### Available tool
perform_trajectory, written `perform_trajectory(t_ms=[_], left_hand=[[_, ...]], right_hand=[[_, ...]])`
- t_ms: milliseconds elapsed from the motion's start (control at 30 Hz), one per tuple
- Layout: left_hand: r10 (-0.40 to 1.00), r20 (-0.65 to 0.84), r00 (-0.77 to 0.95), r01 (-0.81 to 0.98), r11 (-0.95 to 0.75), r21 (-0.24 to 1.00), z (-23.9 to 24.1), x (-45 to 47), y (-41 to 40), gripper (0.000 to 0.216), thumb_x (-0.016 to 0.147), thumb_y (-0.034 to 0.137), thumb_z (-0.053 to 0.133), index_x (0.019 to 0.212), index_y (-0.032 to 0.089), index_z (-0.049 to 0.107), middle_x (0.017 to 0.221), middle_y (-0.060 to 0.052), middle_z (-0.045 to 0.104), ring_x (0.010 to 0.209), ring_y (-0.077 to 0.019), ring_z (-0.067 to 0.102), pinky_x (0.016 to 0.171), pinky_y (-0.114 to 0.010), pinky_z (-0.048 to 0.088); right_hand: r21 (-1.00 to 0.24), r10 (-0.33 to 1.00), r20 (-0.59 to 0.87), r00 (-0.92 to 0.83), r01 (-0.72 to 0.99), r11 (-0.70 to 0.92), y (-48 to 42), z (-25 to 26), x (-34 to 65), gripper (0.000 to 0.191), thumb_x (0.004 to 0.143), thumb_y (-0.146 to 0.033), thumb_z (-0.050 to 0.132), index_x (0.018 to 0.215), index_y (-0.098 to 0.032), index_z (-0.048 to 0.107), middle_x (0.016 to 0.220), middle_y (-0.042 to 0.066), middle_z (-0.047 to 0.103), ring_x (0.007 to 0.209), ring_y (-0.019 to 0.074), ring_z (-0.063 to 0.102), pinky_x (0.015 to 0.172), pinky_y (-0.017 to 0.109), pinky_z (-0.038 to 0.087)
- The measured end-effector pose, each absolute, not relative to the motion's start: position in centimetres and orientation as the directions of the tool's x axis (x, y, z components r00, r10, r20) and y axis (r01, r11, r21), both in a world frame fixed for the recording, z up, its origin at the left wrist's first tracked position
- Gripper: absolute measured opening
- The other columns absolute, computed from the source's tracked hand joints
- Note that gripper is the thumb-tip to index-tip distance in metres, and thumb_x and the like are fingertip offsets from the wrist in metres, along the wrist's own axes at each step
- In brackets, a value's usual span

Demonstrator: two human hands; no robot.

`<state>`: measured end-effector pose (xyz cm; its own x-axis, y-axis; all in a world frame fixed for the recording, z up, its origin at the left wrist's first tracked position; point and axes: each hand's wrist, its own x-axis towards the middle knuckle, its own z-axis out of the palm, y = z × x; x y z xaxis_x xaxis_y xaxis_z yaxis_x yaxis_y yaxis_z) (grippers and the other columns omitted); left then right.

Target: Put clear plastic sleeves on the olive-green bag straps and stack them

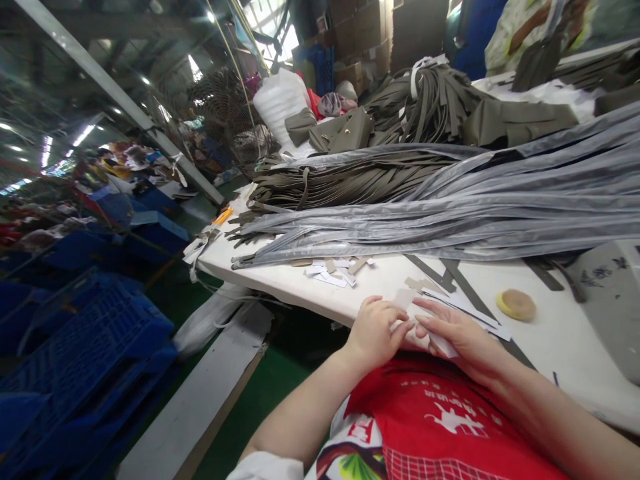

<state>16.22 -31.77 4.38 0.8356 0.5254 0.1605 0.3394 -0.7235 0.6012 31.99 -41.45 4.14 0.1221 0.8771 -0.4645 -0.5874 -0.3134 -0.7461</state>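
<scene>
My left hand (pixel 379 331) and my right hand (pixel 457 335) meet above the front edge of the white table (pixel 295 288). Pinched between the fingers of the left is a thin whitish slip (pixel 404 299), its upper end poking out. A folded white piece (pixel 443 345), perhaps paper or film, lies under the curled fingers and thumb of my right hand. Whether the two whitish parts are one piece is hidden by the fingers. Just beyond the hands are narrow white strips (pixel 475 311) and a dark grey-green strap (pixel 469 291). A round yellowish tape roll (pixel 516 305) lies to the right.
Long bundles of grey wrapped strips (pixel 450 217) and dark straps (pixel 345 181) cross the table. Paper scraps (pixel 334 271) lie near its front edge. Dark folded pieces (pixel 345 131) are heaped behind. Blue crates (pixel 95 347) stand at left. Another person's arm (pixel 530 28) shows at back right.
</scene>
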Motion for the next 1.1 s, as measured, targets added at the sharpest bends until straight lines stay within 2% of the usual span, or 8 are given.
perform_trajectory(t_ms=[133,267,333,433,567,800,933,1100], left_hand=[[0.499,0.209,0.841,0.278,-0.73,0.624,3.8,17.3,-31.3,0.033,0.08,0.033,0.074,0.11,0.019,0.069,0.116,-0.01,0.072,0.111,-0.0241,0.065,0.107,-0.041,0.041],[0.478,0.145,0.866,0.282,-0.707,0.648,3.8,17.9,-30.9,0.011,0.085,0.022,0.064,0.089,0.019,0.074,0.096,-0.006,0.077,0.096,-0.0221,0.069,0.103,-0.039,0.043],[0.54,0.083,0.838,0.326,-0.617,0.716,3.8,17.9,-30.6,0.012,0.084,0.021,0.063,0.083,0.019,0.075,0.09,-0.006,0.077,0.089,-0.0205,0.069,0.093,-0.034,0.049],[0.604,-0.018,0.797,0.374,-0.469,0.8,3.7,17.6,-30.2,0.015,0.084,0.027,0.065,0.082,0.017,0.076,0.087,-0.005,0.076,0.082,-0.0187,0.068,0.079,-0.028,0.051],[0.612,-0.097,0.785,0.414,-0.401,0.817,3.5,17.2,-30.0,0.02,0.084,0.033,0.066,0.082,0.016,0.077,0.082,-0.004,0.075,0.076,-0.017,0.067,0.073,-0.026,0.049],[0.504,-0.08,0.86,0.359,-0.487,0.797,4.0,16.7,-30.5,0.019,0.083,0.033,0.068,0.089,0.017,0.077,0.088,-0.005,0.076,0.082,-0.0175,0.068,0.076,-0.025,0.05],[0.434,0.088,0.896,0.19,-0.555,0.81,5.4,17.1,-30.6,0.038,0.072,0.039,0.08,0.103,0.017,0.076,0.103,-0.008,0.076,0.098,-0.0212,0.068,0.092,-0.029,0.048],[0.363,0.077,0.929,0.128,-0.507,0.852,6.0,17.7,-30.8,0.02,0.086,0.029,0.065,0.084,0.015,0.079,0.078,-0.004,0.075,0.073,-0.0134,0.067,0.072,-0.021,0.048]], right_hand=[[-0.743,0.891,-0.445,0.089,-0.593,-0.312,-41.7,4.1,32.7,0.075,0.071,-0.035,0.085,0.135,-0.022,0.049,0.07,0.0,0.067,0.044,0.007,0.051,0.042,0.017,0.042],[-0.765,0.909,-0.413,0.053,-0.561,-0.315,-42.0,3.7,33.2,0.045,0.076,-0.042,0.079,0.113,-0.02,0.063,0.066,0.0,0.064,0.045,0.0081,0.05,0.039,0.017,0.038],[-0.788,0.914,-0.393,0.103,-0.55,-0.277,-42.4,3.4,33.9,0.043,0.083,-0.049,0.07,0.115,-0.021,0.065,0.063,0.0,0.063,0.042,0.0093,0.049,0.039,0.02,0.039],[-0.852,0.957,-0.258,0.137,-0.498,-0.158,-43.0,3.1,35.3,0.044,0.084,-0.045,0.066,0.12,-0.02,0.068,0.079,0.005,0.071,0.057,0.0146,0.062,0.064,0.029,0.055],[-0.973,0.981,-0.122,0.148,-0.215,-0.088,-43.1,3.1,36.0,0.049,0.074,-0.041,0.077,0.119,-0.021,0.07,0.098,0.01,0.074,0.089,0.0242,0.068,0.086,0.038,0.054],[-0.932,0.95,0.081,0.302,0.361,-0.035,-42.7,3.6,35.4,0.029,0.083,-0.05,0.066,0.08,-0.022,0.076,0.084,0.008,0.074,0.08,0.0249,0.067,0.077,0.037,0.051],[-0.89,0.957,0.165,0.236,0.453,0.042,-42.8,4.0,34.9,0.026,0.085,-0.046,0.065,0.077,-0.023,0.075,0.076,0.006,0.072,0.071,0.0209,0.066,0.066,0.031,0.05],[-0.839,0.933,0.309,0.185,0.515,0.176,-42.8,4.6,34.2,0.028,0.089,-0.039,0.064,0.067,-0.021,0.064,0.066,0.002,0.065,0.062,0.0156,0.06,0.06,0.026,0.047]])
